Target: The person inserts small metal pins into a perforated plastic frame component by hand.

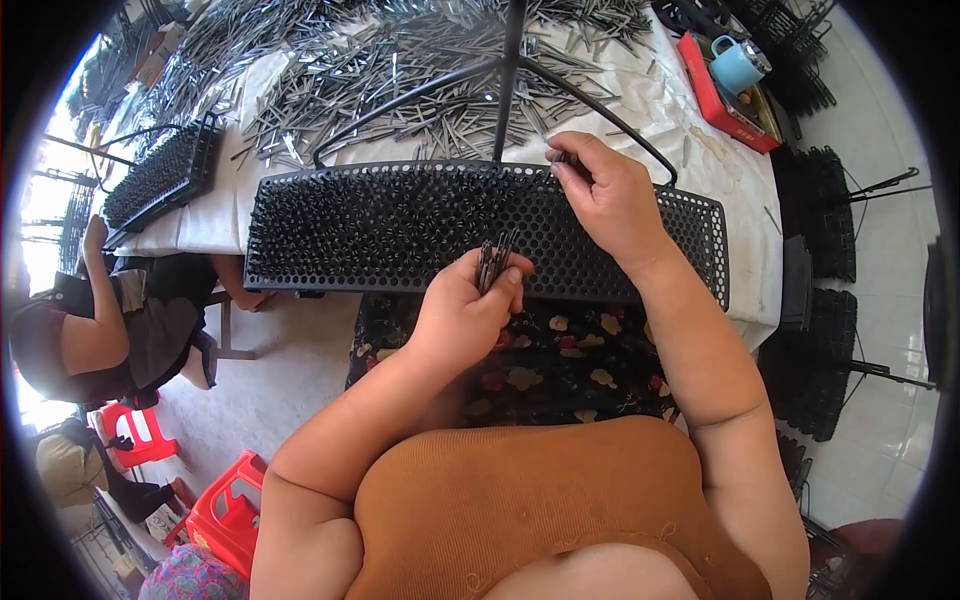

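A long black perforated rack [590,262] lies across the near edge of the table in front of me. Dark upright pieces [350,225] crowd its left and middle part, while bare holes show on the right. Low over the rack's front edge, my left hand [470,305] is closed round a small bunch of slim dark metal clips [490,265], their ends pointing up. My right hand [610,195] is above the rack's right half, near its back edge. Its thumb and forefinger pinch a short dark metal clip [562,157], partly hidden by the fingers.
Loose metal clips [420,95] are heaped across the pale-covered table. A black rod frame [508,90] rises behind the rack. A red box [725,105] with a light-blue mug [738,65] stands far right. Another person [90,330] sits left by a second rack [165,175], near red stools [225,510].
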Demonstrator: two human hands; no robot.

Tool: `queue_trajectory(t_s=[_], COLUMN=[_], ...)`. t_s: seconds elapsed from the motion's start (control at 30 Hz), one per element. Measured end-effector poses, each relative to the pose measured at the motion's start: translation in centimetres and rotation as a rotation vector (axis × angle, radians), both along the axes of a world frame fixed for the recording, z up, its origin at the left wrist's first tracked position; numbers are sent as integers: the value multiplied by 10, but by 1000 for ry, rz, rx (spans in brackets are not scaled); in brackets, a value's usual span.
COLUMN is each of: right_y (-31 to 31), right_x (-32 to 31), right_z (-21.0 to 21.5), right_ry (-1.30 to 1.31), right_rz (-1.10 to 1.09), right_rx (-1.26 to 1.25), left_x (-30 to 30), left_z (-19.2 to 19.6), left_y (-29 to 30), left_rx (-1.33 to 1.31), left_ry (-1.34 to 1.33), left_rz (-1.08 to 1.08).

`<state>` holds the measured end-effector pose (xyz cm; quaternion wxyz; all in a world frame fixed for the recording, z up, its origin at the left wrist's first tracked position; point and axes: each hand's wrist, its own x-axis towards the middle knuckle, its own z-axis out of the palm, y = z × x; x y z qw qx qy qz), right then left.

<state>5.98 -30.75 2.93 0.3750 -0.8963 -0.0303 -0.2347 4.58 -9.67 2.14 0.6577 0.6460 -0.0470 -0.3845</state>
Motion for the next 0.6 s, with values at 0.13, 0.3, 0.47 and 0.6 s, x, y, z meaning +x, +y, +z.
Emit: queue_trajectory(t_s=[0.13,0.3,0.47,0.6], right_y=[-2,-1,-7,-8], right_x=[0,-2,-1,-2], right_z=[-2,-1,-7,-4], right_ry=[-1,-62,-41,-25], right_rz=[-10,-75,-56,-58], right_rx=[-23,32,-27,-23], left_x=[0,0,1,1], left_z=[0,0,1,1], left_y=[0,0,0,1], left_rx=[-67,-75,-66,-50], left_ry=[45,67,65,84], left_rz=[12,27,16,21])
